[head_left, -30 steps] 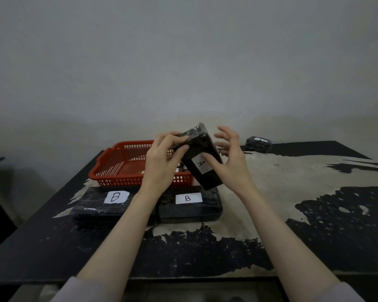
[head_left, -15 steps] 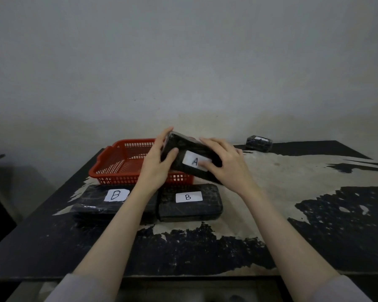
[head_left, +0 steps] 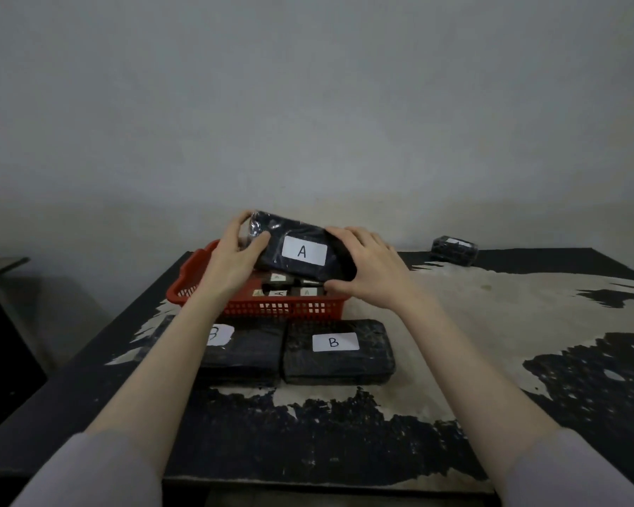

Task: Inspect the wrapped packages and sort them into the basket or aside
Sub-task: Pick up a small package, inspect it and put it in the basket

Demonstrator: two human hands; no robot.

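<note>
A black wrapped package with a white "A" label is held lengthwise above the red basket. My left hand grips its left end and my right hand grips its right end. Inside the basket lie several small packages with "A" labels, partly hidden by the held one. In front of the basket two flat black packages lie side by side: one shows a "B" label, the other has its label half covered by my left forearm.
A worn black and beige table carries everything. One more wrapped package sits at the far right near the wall. A dark piece of furniture stands left of the table. A plain wall rises behind.
The "A" package has turned from nearly upright to lying lengthwise, label towards me, and has moved left over the basket. Both hands followed it.
</note>
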